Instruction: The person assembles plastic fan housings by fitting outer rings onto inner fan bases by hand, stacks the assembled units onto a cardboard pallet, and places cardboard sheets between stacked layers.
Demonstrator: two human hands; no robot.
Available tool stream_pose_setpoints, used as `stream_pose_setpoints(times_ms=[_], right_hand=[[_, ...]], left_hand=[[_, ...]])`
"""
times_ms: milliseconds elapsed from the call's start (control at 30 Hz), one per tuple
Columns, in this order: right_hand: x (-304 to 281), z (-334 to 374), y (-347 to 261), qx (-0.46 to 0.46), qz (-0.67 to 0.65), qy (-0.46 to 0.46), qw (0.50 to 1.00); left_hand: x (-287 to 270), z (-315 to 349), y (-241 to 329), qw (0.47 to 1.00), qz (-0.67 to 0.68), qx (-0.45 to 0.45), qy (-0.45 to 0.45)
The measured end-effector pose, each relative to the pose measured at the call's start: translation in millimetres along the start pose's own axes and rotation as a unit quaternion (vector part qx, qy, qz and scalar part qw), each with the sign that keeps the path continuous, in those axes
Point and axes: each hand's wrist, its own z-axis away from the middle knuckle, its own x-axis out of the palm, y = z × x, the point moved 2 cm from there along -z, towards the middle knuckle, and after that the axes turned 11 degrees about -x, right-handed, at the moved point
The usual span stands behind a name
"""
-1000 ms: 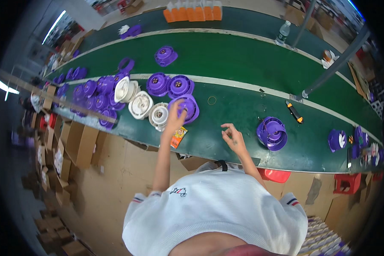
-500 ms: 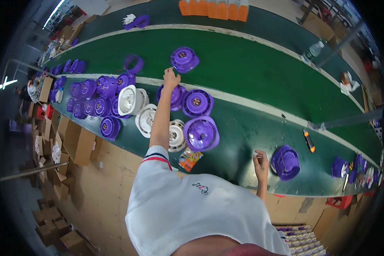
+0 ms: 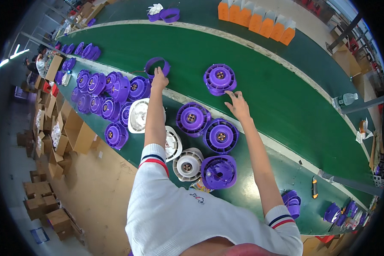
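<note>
My left hand (image 3: pixel 159 80) reaches across the bench with its fingers closed over the near rim of an upright purple plastic ring (image 3: pixel 167 68) on the green belt. My right hand (image 3: pixel 239 106) is open, its thumb and fingers apart. Its fingertips are at the near edge of a round purple plastic housing (image 3: pixel 220 78) with a dark hub and copper-coloured parts, also on the belt. Closer to me stand two similar purple housings (image 3: pixel 192 119), a white housing (image 3: pixel 187 165) and a purple cover (image 3: pixel 219 172). White covers (image 3: pixel 138 116) are partly hidden behind my left forearm.
Several purple housings (image 3: pixel 111 109) crowd the bench to the left. A yellow-black utility knife (image 3: pixel 315 188) and purple parts (image 3: pixel 292 204) lie right. Orange-white boxes (image 3: pixel 256 20) and a plastic bottle (image 3: pixel 346 100) are beyond the belt. Cardboard boxes (image 3: pixel 79 132) stand at the left.
My left hand has moved left from beside the belt's purple housing to the ring. My right hand has risen from the near bench to that housing. The whole view has shifted.
</note>
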Motion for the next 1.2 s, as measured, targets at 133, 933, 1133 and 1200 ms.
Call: stream_pose_setpoints(times_ms=[133, 933, 1133, 1200], right_hand=[[19.8, -17.7, 10.9, 0.023, 0.063, -0.019, 0.998], [-37.4, 325.8, -38.5, 0.232, 0.069, 0.250, 0.938], [-24.3, 437.4, -84.7, 0.337, 0.025, 0.253, 0.906], [-13.7, 460.1, -86.8, 0.335, 0.011, 0.282, 0.899]], left_hand=[[5.8, -9.2, 7.6, 0.998, -0.038, 0.016, -0.038], [-6.5, 402.5, 240.6, 0.787, 0.121, 0.555, -0.240], [5.1, 502.6, 232.8, 0.717, 0.097, 0.613, -0.317], [14.3, 523.4, 227.7, 0.715, 0.093, 0.612, -0.326]])
